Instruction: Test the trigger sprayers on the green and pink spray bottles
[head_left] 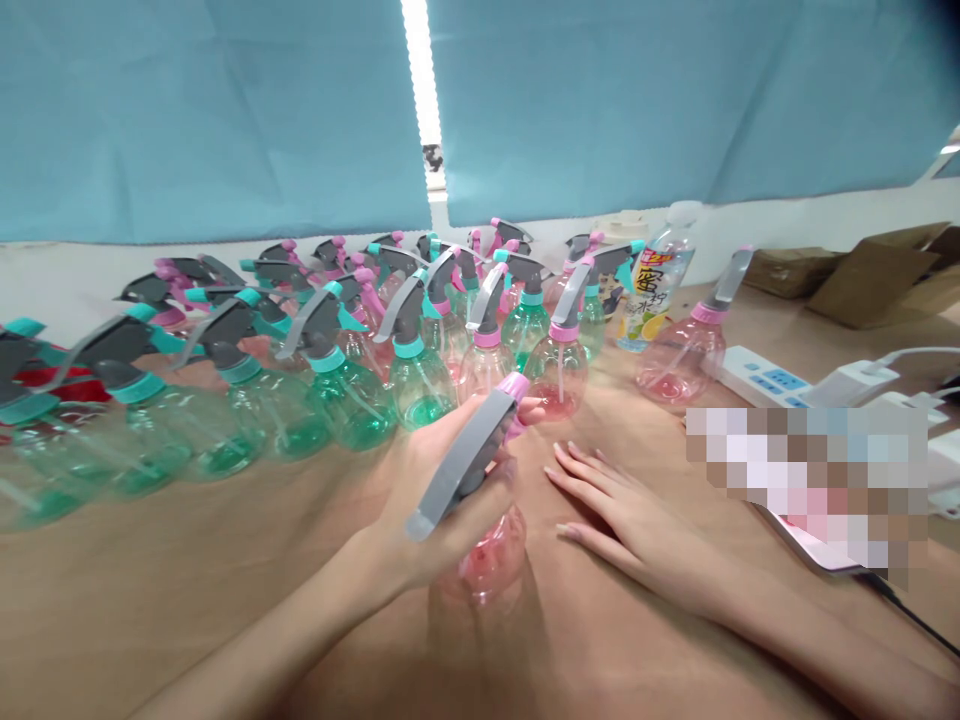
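My left hand (420, 500) is wrapped round the neck of a pink spray bottle (491, 560) with a grey lever and pink nozzle. Its round, clear pink body shows below my fingers, at or just above the tabletop. Palm down, my right hand (630, 520) rests on the brown table (337, 660) just right of that bottle, fingers stretched out and holding nothing. Beyond both hands stand a green spray bottle (352, 400) with a turquoise collar and a pink spray bottle (559, 370), among several more of both colours.
Rows of spray bottles fill the back and left. Another pink spray bottle (682, 350) stands at right, near a labelled drink bottle (664, 270). A white power strip (757, 375) with plugs, a blurred-out phone-like device (817, 545) and brown cardboard (870, 280) lie farther right.
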